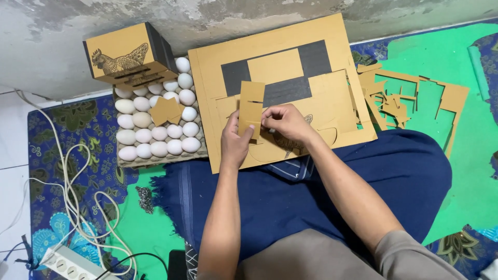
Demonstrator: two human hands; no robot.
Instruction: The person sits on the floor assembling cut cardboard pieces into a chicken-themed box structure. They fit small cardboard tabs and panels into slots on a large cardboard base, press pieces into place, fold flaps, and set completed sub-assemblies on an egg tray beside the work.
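Head view: both my hands are on a small die-cut cardboard piece (251,108), held upright over the big die-cut cardboard sheet (311,111) that rests across my lap. Left hand (234,144) has its grip closed on the piece's lower edge, thumb in front, fingers behind. Right hand (286,122) pinches its right edge, grip closed, fingertips only.

To do this well, I reckon: keep the left grip low as the anchor, work the right fingertips along the cut or score line, and go slowly so the tabs don't tear. Support the flap near the line, not at the far tip.

Surroundings: I'm sitting on the floor, on a patterned green and blue mat (467,155), with dark blue cloth (311,192) over my legs. Left of the sheet is a tray of white eggs (155,129) with a loose cardboard cut-out (166,110) lying on them, and a folded cardboard box with a hen drawing (127,54) at the tray's far end. Cardboard offcuts (410,98) lie to the right. White cable (78,202) and power strip (70,263) are at lower left. A rough grey wall (249,15) is behind.
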